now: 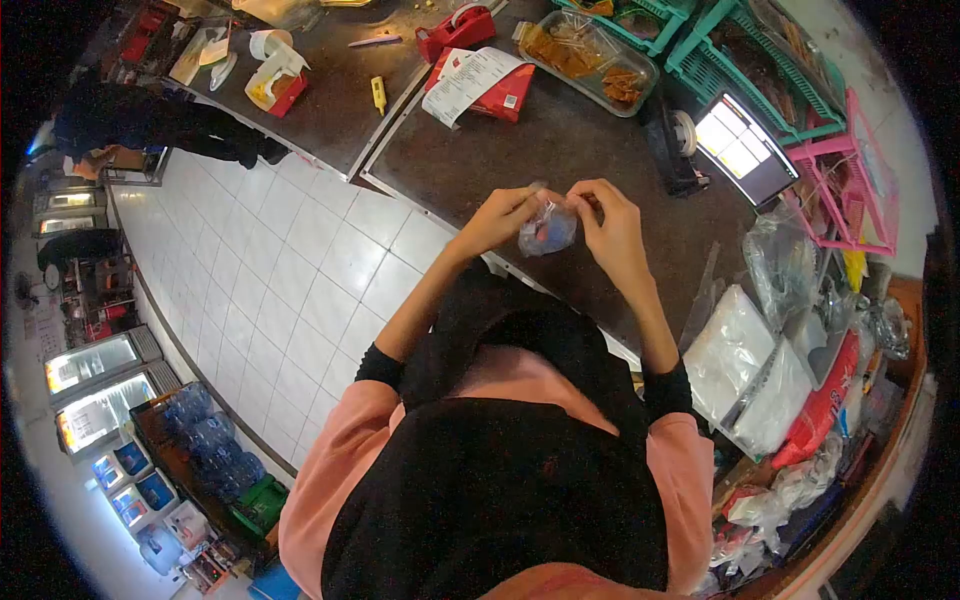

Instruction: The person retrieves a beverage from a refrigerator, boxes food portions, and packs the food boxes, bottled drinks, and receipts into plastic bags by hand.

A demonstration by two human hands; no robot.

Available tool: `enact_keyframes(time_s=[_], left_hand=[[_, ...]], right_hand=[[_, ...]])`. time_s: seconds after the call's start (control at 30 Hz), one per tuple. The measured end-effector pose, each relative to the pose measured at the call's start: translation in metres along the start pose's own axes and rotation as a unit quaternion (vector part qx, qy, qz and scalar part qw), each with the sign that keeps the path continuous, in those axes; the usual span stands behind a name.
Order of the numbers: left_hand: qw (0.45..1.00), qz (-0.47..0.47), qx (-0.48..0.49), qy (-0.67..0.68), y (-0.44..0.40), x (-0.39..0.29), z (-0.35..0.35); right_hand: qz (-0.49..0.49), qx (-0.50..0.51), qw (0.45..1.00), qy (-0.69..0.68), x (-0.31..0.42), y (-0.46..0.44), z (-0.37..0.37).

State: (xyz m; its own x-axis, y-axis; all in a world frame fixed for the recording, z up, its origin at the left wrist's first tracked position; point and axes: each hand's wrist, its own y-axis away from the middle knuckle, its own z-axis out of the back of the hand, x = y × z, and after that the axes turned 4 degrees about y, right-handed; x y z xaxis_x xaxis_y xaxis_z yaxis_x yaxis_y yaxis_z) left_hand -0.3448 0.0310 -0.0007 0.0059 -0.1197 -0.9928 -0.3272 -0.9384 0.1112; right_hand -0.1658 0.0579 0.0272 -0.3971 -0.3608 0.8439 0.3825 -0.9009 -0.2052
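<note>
A small clear plastic bag (545, 232) hangs between my two hands, just over the near edge of the dark counter (590, 150). Something blue and reddish shows inside it, too blurred to name. My left hand (506, 215) pinches the bag's top on the left side. On the other side, my right hand (607, 222) pinches the upper right corner between thumb and fingers. Beyond the hands, a white paper receipt (468, 84) lies on a red box or folder (502, 98). A lit tablet screen (745, 148) stands to the right.
At the back are a clear tray of orange-brown food (590, 62), green baskets (770, 70), a red tape dispenser (456, 30) and a yellow marker (378, 95). A pink basket (860, 180) and packs of plastic bags (730, 350) stand at right. Another person (160, 125) is at far left.
</note>
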Motion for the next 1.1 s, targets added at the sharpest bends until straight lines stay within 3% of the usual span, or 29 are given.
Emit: enact_keyframes(time_s=[0.07, 0.13, 0.27, 0.33, 0.37, 0.43, 0.5, 0.57, 0.67, 0.73, 0.8, 0.83, 0.87, 1.1], left_hand=[[0.999, 0.013, 0.002, 0.039, 0.000, 0.023, 0.000], [0.956, 0.033, -0.037, 0.290, 0.000, 0.039, -0.006], [0.940, 0.038, -0.123, 0.314, 0.003, 0.037, -0.005], [0.949, -0.014, -0.140, 0.282, 0.001, 0.029, -0.009], [0.949, -0.013, -0.142, 0.283, 0.002, 0.030, -0.011], [0.978, -0.009, -0.170, 0.123, 0.000, 0.029, -0.009], [0.979, -0.015, -0.163, 0.118, -0.001, 0.036, -0.005], [0.980, -0.020, -0.160, 0.114, 0.000, 0.033, -0.003], [0.994, -0.042, -0.100, 0.003, 0.006, 0.014, 0.000], [0.978, -0.115, -0.046, -0.165, 0.008, 0.008, 0.005], [0.963, -0.132, -0.049, -0.231, 0.010, 0.001, 0.005], [0.943, -0.146, -0.051, -0.295, 0.012, -0.001, 0.004], [0.942, -0.147, -0.052, -0.296, 0.015, -0.001, 0.002], [0.938, -0.213, -0.142, -0.236, 0.026, 0.010, 0.004]], right_hand=[[-0.006, -0.013, 1.000, 0.010, -0.006, 0.003, -0.006], [-0.084, 0.016, 0.996, -0.022, -0.013, 0.006, -0.009], [-0.177, 0.060, 0.977, -0.098, -0.025, 0.013, -0.014], [-0.176, 0.122, 0.931, -0.296, -0.020, 0.020, -0.025], [-0.177, 0.124, 0.930, -0.296, -0.020, 0.023, -0.032], [-0.150, 0.050, 0.958, -0.240, -0.019, 0.024, -0.046], [-0.166, 0.019, 0.967, -0.194, -0.001, 0.019, -0.038], [0.013, -0.031, 0.996, 0.082, 0.001, 0.016, -0.036], [-0.039, 0.022, 0.998, -0.038, -0.005, 0.014, -0.039], [-0.042, 0.037, 0.998, -0.028, -0.013, 0.013, -0.043], [-0.047, 0.051, 0.997, -0.017, -0.018, 0.010, -0.044], [0.029, 0.046, 0.996, 0.077, -0.020, 0.008, -0.044], [0.105, 0.041, 0.979, 0.168, -0.021, 0.007, -0.045], [0.107, 0.061, 0.974, 0.190, -0.029, -0.005, -0.051]])
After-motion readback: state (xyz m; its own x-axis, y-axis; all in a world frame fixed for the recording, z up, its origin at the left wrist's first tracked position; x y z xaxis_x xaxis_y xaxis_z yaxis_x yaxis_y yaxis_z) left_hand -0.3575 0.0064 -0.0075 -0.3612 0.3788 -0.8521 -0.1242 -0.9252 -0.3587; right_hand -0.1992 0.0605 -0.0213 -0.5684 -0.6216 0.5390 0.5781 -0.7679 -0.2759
